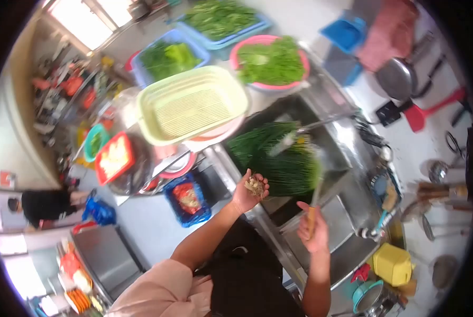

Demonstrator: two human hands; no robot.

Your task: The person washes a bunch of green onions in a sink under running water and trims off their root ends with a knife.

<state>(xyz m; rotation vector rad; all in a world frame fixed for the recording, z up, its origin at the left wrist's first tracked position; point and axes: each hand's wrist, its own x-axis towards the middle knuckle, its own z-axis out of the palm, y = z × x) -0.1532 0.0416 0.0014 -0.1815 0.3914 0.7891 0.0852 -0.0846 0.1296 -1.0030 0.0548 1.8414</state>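
My left hand (245, 196) is turned palm up at the near edge of the sink. Cupped in its fingers is a brownish clump of root trimmings (255, 186). My right hand (314, 236) grips the wooden handle of a knife (311, 219), whose blade points away from me over the sink. Long green scallions or chives (284, 164) fill the far sink basin (329, 132), their pale ends toward the right. A faucet spout (326, 122) reaches over them. The near basin (329, 224) lies beside my right hand.
A pale yellow basket (194, 105) stands left of the sink. Beyond it are a pink basin (303, 71) and blue trays (207, 53) of greens. A blue-lined container (207, 211) sits at left. Pans (396, 79) and utensils hang at right. Another person (46, 207) is at far left.
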